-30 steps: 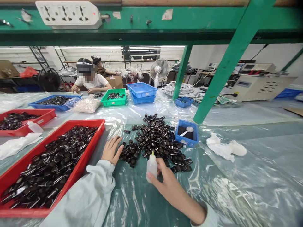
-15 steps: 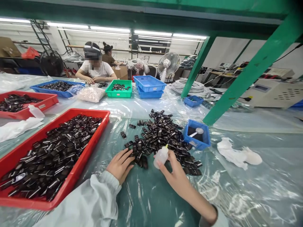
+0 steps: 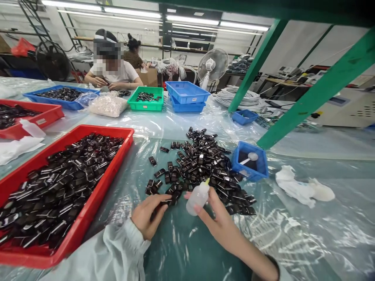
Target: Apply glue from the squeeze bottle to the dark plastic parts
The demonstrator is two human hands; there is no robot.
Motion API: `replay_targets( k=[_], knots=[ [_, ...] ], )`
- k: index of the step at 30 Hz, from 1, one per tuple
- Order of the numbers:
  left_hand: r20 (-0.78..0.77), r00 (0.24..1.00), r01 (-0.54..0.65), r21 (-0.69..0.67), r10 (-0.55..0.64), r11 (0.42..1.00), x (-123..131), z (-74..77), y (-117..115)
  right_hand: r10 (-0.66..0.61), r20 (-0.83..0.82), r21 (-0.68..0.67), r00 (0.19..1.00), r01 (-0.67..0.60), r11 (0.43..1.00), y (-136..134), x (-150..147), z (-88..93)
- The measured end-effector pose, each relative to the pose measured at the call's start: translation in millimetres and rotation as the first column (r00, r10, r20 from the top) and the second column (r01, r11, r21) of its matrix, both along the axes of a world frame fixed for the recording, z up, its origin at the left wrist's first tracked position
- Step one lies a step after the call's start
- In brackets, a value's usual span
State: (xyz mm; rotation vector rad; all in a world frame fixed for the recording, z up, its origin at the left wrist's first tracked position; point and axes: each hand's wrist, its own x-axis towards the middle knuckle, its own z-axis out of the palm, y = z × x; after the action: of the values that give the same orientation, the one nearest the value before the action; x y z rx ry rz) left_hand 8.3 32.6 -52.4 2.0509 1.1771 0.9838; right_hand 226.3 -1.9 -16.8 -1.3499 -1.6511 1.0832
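Note:
My right hand [image 3: 218,218] is wrapped round a translucent squeeze bottle [image 3: 197,200] with a yellowish tip, which leans up and to the right. My left hand [image 3: 150,214] is closed, thumb and fingers pinching a small glossy black plastic piece [image 3: 166,201] at the near edge of a loose pile of black pieces [image 3: 202,160]. What lies under my left fingers is partly hidden. Right of the pile stands a small blue bin [image 3: 254,174] with dark contents and a whitish scoop [image 3: 252,156] lying in it.
A long red tray [image 3: 117,171] full of black pieces stands at left. Behind are a green tray [image 3: 146,106], stacked blue trays [image 3: 187,93] and a bag of pale bits [image 3: 109,106]. Crumpled white cloth [image 3: 301,187] lies at right, near a green post [image 3: 293,121]. A co-worker [image 3: 123,72] sits opposite.
My left hand has gone from lying spread on the pieces to pinching one. The bottle in my right hand has shifted slightly left and down. The view has tilted downward a little.

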Motion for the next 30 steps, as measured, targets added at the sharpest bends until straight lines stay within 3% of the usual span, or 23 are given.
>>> replay_targets(
  k=[6,11,20,25,30],
  knots=[
    [0.195,0.981,0.039,-0.243,0.010,0.969,11.3,-1.6,-10.5,-0.111,0.010,0.076,0.994,0.110,0.991,-9.1,10.8,7.2],
    [0.249,0.969,0.075,-0.325,0.009,0.943,15.1,3.1,-14.1,-0.126,0.053,0.148,0.991,0.117,0.982,-15.3,18.0,8.9],
    [-0.008,1.000,0.006,-0.281,-0.009,0.960,8.3,22.9,-16.3,-0.052,0.125,0.081,0.991,0.042,0.996,-21.8,18.9,11.4],
    [-0.119,0.992,0.016,-0.215,-0.043,0.976,8.8,16.1,-16.5,-0.089,0.046,-0.048,0.995,0.092,0.995,-25.6,18.9,14.8],
    [-0.163,0.985,0.036,-0.158,-0.062,0.987,6.7,10.8,-16.9,-0.090,0.082,0.069,0.993,0.085,0.994,-23.9,21.8,15.3]
  ],
)
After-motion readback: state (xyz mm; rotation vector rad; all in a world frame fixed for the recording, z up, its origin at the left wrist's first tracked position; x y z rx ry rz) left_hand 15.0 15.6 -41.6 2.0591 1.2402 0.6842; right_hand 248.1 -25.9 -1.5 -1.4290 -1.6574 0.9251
